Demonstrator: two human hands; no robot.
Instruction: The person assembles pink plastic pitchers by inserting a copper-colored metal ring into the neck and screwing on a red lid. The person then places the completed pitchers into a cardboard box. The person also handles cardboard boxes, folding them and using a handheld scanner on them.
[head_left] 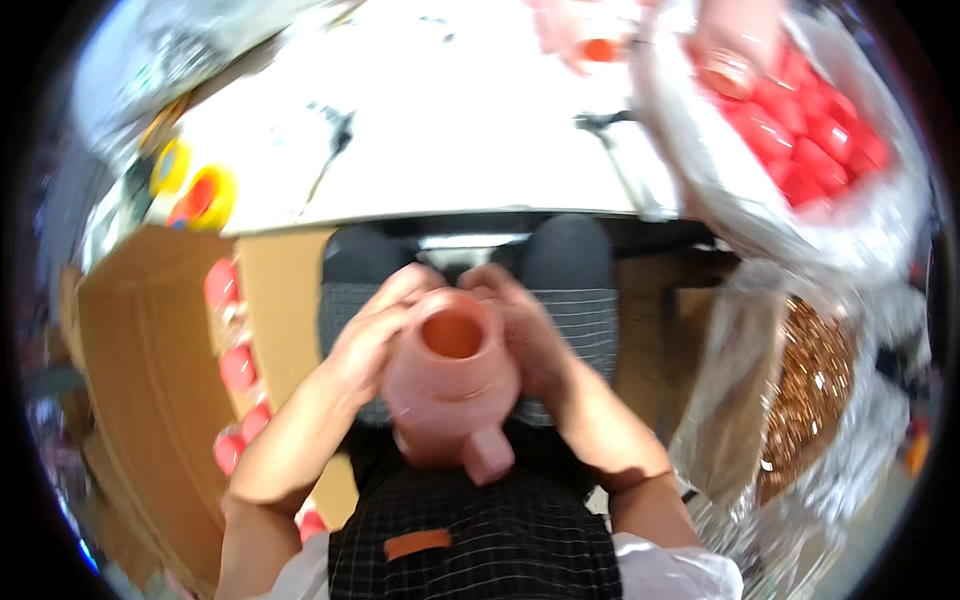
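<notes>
A pink jug-like vessel [452, 400] is held above my lap, its round open mouth facing up. A short stub, handle or spout, sticks out toward me from its lower side. My left hand [378, 325] grips its left side and my right hand [530, 335] its right side, fingers curled round the far side. The fingertips are partly hidden and slightly blurred. Beneath it lies a dark checked apron [470, 530] with a small brown patch.
A white table [420, 130] spans the far side, with yellow tape rolls [208, 195] at its left. A plastic bag of red parts [810, 140] and pink vessels stands right. Below it, another bag holds copper-coloured small pieces [812, 380]. At left, a cardboard box [150, 350] contains red-topped items [238, 368].
</notes>
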